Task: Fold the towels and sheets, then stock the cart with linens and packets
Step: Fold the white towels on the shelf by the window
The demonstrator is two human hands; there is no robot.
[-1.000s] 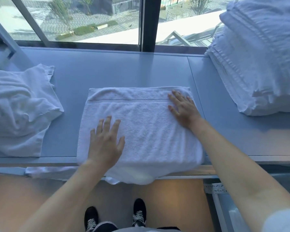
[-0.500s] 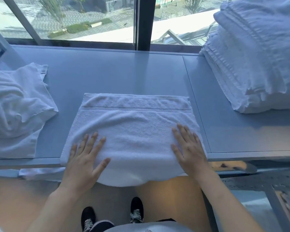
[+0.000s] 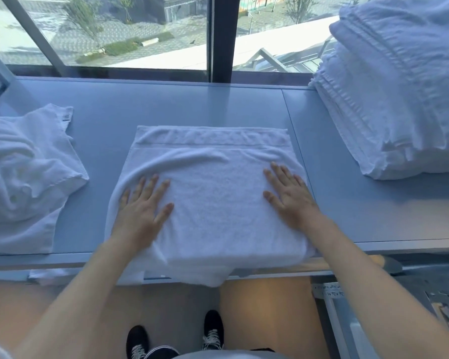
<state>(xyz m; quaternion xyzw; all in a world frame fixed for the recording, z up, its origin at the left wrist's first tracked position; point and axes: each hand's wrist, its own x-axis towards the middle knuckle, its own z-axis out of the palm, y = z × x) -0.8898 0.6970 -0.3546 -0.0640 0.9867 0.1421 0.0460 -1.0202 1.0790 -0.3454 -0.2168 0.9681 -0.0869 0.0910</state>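
A folded white towel (image 3: 213, 203) lies at the table's (image 3: 182, 104) near edge, its front hanging over. The left hand (image 3: 143, 206) and right hand (image 3: 290, 195) press flat on it, fingers spread, gripping nothing. Crumpled linen (image 3: 24, 177) sits at nine o'clock; a folded stack (image 3: 399, 94) at two o'clock.

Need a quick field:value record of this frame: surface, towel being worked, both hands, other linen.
surface: grey-blue countertop under a window
work item: folded white terry towel, centred, near edge hanging over the counter front
left hand: flat, fingers spread, on the towel's left part
right hand: flat, fingers spread, on the towel's right part
left of towel: crumpled white unfolded towels, apart from it
right of towel: tall stack of folded white linens, apart from it
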